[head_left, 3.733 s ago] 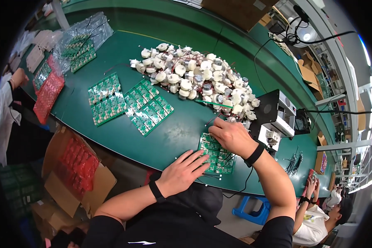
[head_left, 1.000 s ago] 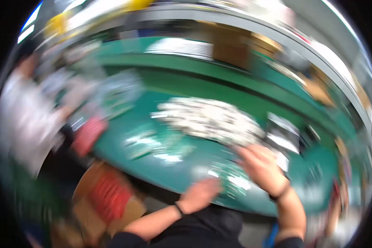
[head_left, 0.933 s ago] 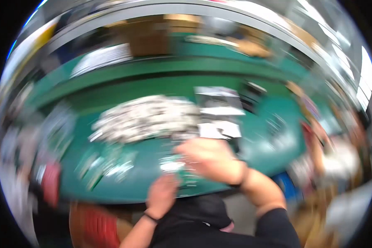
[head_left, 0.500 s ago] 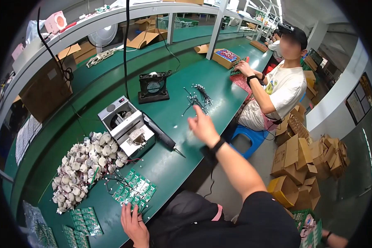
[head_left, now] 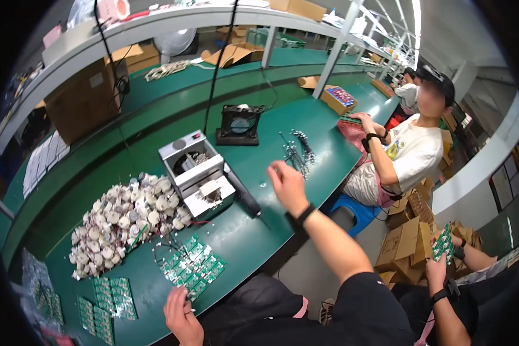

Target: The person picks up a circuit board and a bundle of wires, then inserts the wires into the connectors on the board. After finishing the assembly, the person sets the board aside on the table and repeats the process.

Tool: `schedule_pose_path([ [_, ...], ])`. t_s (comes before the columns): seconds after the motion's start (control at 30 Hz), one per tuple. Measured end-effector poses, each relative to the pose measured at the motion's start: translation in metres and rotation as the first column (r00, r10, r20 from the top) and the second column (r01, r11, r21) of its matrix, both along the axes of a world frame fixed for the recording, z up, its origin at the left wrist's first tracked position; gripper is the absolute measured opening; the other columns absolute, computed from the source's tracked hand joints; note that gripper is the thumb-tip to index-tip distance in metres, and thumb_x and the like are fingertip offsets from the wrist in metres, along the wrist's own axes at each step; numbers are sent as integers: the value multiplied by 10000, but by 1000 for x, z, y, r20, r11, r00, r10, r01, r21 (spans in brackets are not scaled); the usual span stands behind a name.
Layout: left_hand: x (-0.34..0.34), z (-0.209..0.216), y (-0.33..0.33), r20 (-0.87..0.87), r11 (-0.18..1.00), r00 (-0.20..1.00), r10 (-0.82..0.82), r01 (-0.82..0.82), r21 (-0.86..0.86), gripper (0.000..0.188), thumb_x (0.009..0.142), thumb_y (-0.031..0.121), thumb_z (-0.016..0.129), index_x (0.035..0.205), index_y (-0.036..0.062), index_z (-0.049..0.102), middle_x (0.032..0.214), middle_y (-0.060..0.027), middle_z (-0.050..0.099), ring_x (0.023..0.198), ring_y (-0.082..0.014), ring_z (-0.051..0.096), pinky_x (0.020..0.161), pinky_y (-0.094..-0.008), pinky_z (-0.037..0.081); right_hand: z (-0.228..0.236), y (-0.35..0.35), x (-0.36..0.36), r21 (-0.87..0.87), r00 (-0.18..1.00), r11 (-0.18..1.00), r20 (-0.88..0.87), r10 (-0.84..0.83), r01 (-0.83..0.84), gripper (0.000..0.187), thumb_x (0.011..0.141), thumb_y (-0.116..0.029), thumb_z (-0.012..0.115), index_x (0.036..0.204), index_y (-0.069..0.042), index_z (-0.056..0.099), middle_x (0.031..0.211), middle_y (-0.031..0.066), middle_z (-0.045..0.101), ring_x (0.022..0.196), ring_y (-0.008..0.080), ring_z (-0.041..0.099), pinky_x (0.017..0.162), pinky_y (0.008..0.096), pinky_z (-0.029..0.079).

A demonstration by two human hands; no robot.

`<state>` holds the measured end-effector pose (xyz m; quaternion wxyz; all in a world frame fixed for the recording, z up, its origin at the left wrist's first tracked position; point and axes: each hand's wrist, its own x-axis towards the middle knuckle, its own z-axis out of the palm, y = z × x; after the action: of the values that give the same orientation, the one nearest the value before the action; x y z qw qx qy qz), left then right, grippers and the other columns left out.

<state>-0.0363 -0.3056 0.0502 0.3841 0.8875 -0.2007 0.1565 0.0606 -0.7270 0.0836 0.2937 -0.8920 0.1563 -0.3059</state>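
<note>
My left hand (head_left: 183, 317) is at the table's near edge, fingers bent together beside the lower corner of a green circuit-board panel (head_left: 199, 262). A tiny white bit shows at its fingertips; what it belongs to is unclear. Black wires with pale ends lie across that panel. Over the table, my right hand (head_left: 288, 187) hovers with fingers partly stretched and apart, nothing visible in them. Just beyond it lies a loose bunch of black wires (head_left: 297, 153) with white tips. A soldering iron (head_left: 245, 196) rests alongside a grey boxy machine (head_left: 196, 173), left of the right hand.
A heap of white round parts with wires (head_left: 127, 222) covers the left middle. More board panels (head_left: 115, 297) lie near left. A black fan (head_left: 238, 126) stands behind. One co-worker (head_left: 412, 141) sits at right; another's hands hold a green board panel (head_left: 442, 242) near cardboard boxes (head_left: 401, 245).
The view has swung left, shifting the scene rightward. My right hand has drawn back from the black wires. My left hand has come off the board panel, its fingers bending. A co-worker's board-holding hands have appeared.
</note>
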Motion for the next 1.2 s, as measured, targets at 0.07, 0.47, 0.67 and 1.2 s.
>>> schedule_pose_path([
  [0.07,-5,11,4,-430,945,895,-117,-34,-327,257,1081,130,552,1230,-6,710,1060,-141,737,975,-263,705,834,-357,518,3,75,-36,173,958,943,87,274,-286,159,1012,-127,703,1123,-20,745,887,95,722,805,171,681,728,333,543],
  [0.47,-10,29,-27,-550,480,281,-786,-282,-831,425,1198,344,387,1249,19,656,793,11,577,634,-68,452,592,-223,373,26,207,-74,859,623,396,-120,773,-325,200,1055,-114,701,1162,41,768,919,46,733,817,75,654,663,247,540],
  [0.67,-22,10,-23,-586,542,448,-675,-239,-806,435,1199,366,378,1236,30,652,854,-4,617,722,-76,539,679,-232,449,27,222,-79,880,620,365,-108,777,-305,179,1054,-71,678,1093,76,773,940,75,757,841,94,670,731,254,551],
  [1.2,-9,-15,11,-126,958,986,109,-138,-253,140,970,122,746,1098,68,768,879,-50,626,733,-179,670,621,-318,525,46,210,-26,473,529,532,-154,834,-702,130,1037,4,629,1113,47,725,930,119,716,786,189,697,742,323,546],
])
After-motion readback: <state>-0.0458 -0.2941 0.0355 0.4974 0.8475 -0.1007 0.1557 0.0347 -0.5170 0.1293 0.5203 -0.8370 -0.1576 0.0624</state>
